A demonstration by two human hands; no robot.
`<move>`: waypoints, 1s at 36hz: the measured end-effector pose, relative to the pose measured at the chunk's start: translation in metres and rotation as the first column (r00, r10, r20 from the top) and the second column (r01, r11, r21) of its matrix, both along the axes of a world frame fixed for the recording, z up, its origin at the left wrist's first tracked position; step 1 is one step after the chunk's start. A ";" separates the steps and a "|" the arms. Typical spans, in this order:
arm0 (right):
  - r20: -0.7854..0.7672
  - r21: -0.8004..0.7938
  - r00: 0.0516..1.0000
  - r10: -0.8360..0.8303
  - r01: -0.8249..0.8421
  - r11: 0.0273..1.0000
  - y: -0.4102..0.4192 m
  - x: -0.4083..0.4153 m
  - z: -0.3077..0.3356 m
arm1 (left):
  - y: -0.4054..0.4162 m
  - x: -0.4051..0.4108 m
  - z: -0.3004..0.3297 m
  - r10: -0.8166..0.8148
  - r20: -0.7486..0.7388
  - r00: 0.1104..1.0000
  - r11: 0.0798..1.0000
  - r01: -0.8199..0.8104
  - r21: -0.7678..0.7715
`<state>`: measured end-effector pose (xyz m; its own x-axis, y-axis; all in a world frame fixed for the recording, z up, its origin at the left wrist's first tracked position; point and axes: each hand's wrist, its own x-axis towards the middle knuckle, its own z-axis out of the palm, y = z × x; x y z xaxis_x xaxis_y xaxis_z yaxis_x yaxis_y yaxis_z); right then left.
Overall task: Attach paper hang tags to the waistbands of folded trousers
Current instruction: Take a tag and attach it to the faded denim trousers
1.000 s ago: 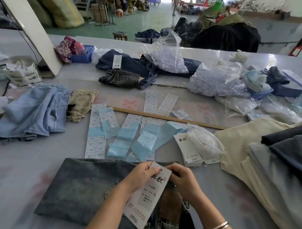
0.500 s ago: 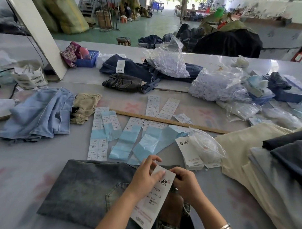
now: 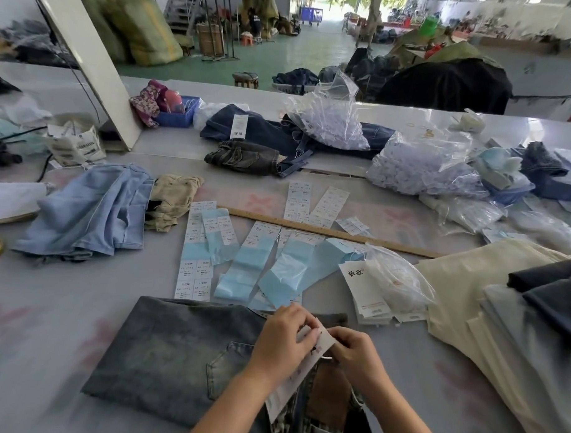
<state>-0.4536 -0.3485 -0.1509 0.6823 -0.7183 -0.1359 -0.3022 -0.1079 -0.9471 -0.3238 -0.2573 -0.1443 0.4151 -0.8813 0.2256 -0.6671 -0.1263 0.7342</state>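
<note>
Folded grey-blue denim trousers [image 3: 176,351] lie in front of me, waistband with a brown leather patch [image 3: 328,402] at the right end. A white paper hang tag [image 3: 299,375] stands tilted over the waistband. My left hand [image 3: 281,337] pinches the tag's upper edge from the left. Facing it, my right hand [image 3: 357,355] pinches the tag's top corner, fingers curled. A stack of more hang tags [image 3: 365,288] lies just beyond, beside a clear bag [image 3: 400,278].
Strips of size stickers on blue backing [image 3: 243,263] and a wooden ruler [image 3: 325,232] lie past the trousers. Stacked cream and dark trousers [image 3: 501,308] fill the right. Light blue [image 3: 90,209] and khaki [image 3: 171,199] garments lie left; plastic bags [image 3: 418,169] behind.
Both hands have moved slightly up the tag toward its top corner and closed together there; the tag has tipped more upright. The camera view has shifted a little.
</note>
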 end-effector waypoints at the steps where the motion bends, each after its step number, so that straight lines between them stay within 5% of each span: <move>1: -0.023 -0.017 1.000 0.001 -0.001 1.000 -0.001 -0.001 0.000 | 0.000 0.001 -0.001 -0.015 -0.003 1.000 1.000 0.015 0.021; 8: -0.240 -0.291 0.968 0.073 -0.144 0.946 -0.010 -0.007 0.002 | 0.000 0.002 -0.005 -0.060 -0.321 0.945 0.983 0.112 0.145; 14: -0.177 -0.297 0.982 0.063 -0.114 0.948 -0.010 -0.011 0.003 | -0.003 0.001 -0.010 -0.035 -0.479 0.877 0.977 0.130 0.166; 23: -0.113 -0.033 0.993 -0.039 0.036 0.999 -0.025 -0.042 0.007 | -0.009 0.010 -0.006 0.047 -0.336 0.941 0.968 0.040 0.246; 28: -0.175 -0.176 0.973 -0.152 0.121 0.977 -0.030 -0.059 -0.001 | -0.016 -0.006 -0.009 -0.017 0.005 1.000 0.938 0.015 0.347; 36: 0.015 -0.172 0.985 -0.170 0.170 0.970 -0.015 -0.056 -0.003 | -0.037 -0.040 -0.003 -0.117 0.001 0.993 0.962 0.113 0.247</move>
<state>-0.5093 -0.3630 -0.1536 0.5483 -0.8363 -0.0006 -0.3302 -0.2159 -0.9189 -0.3642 -0.2940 -0.1469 0.3058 -0.9521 0.0010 -0.6986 -0.2237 0.6796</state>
